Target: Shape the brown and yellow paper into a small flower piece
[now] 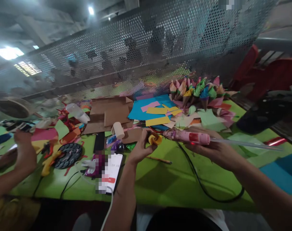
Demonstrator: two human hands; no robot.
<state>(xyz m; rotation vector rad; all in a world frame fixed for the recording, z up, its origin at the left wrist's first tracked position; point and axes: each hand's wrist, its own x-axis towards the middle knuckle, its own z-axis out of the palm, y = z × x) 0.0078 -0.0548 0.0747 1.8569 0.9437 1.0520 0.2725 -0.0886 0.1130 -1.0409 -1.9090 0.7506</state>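
My left hand (141, 148) is closed around a yellow rolled paper piece (155, 139), which looks like a swirl. In my right hand (214, 147) is a pink hot glue gun (196, 137), lying level with its nozzle pointing left at the yellow paper. A clear glue stick (247, 143) sticks out of its back end to the right. Whether the nozzle touches the paper I cannot tell. The gun's black cord (200, 183) loops down over the green table (157, 183). Below the yellow paper lies a thin wooden stick (159, 159).
Several colourful paper ice-cream cones (197, 90) stand at the back right. Blue sheets (136, 110), yellow strips (157, 120) and brown card (97, 110) lie behind my hands. A phone (114, 170) lies left of my forearm. At the far left is another person's hand (24, 149), near a yellow glue gun (50, 162).
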